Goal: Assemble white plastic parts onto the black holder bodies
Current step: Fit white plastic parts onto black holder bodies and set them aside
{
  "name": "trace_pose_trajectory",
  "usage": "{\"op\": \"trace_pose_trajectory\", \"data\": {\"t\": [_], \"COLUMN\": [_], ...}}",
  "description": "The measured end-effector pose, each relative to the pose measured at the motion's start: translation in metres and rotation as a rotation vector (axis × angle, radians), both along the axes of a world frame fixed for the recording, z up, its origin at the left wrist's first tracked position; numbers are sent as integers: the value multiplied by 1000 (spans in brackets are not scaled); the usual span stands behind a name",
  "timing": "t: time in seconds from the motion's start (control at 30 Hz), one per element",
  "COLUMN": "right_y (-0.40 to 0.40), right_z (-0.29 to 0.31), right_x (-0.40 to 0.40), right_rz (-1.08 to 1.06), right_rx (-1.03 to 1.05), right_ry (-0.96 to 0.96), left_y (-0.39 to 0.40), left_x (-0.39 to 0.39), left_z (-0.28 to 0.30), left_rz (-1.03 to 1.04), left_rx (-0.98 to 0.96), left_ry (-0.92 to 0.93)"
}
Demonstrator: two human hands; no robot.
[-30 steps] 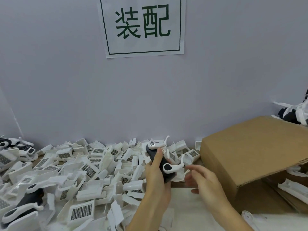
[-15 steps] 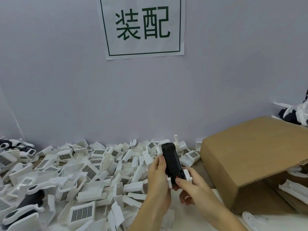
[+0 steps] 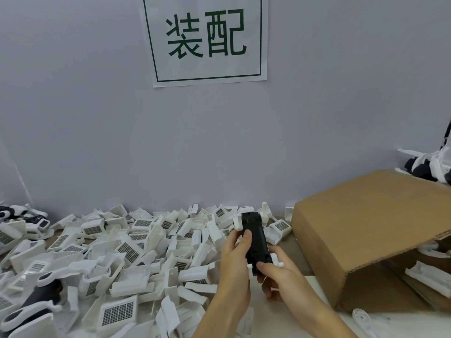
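A black holder body (image 3: 255, 237) with small white pieces showing at its edges is held upright above the table, its flat black back toward me. My left hand (image 3: 235, 262) grips its left side, thumb on the black face. My right hand (image 3: 278, 276) holds its lower end, thumb against the bottom and fingers curled underneath. A large pile of white plastic parts (image 3: 127, 254) with grid-patterned faces covers the table to the left and behind the hands.
An open cardboard box (image 3: 366, 230) lies on its side at the right, with white parts (image 3: 424, 276) inside. Black-and-white assembled pieces sit at lower left (image 3: 36, 298), far left (image 3: 14, 213) and far right (image 3: 424, 167). A paper sign (image 3: 205, 37) hangs on the wall.
The holder was turned over, from white curved arms facing me to its black back. My right hand moved in from open beside it and took hold of its lower end.
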State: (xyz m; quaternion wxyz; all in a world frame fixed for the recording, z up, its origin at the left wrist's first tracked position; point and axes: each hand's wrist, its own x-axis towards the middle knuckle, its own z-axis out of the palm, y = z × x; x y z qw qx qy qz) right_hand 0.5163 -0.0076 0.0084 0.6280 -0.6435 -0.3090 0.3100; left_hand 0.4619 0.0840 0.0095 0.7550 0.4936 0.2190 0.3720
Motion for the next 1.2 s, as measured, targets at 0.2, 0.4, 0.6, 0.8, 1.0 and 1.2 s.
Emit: {"op": "trace_pose_trajectory", "data": {"t": [0.2,0.4,0.6,0.8,1.0,1.2], "right_y": [-2,-1,-2,-1,-2,0], "right_z": [0,-3,-2,0,1,-1], "right_x": [-1,0,1,-1,-2,-2], "right_rz": [14,-8,-7,-33,-16,-20], "right_rx": [10,-20,-30,-56,-28,-2], "right_ry": [-36,-18,-5,-52,-20,6], "left_y": [0,-1,-1,0,1,2], "left_x": [-3,-1,0,0,1,2], "left_z": [2,0,0,-1,-2,-2], "left_rz": [-4,8,5,15,2,23], "left_rx": [-23,-4,33,45,26,2], "left_ry": [-12,-1,16,35,39,42]}}
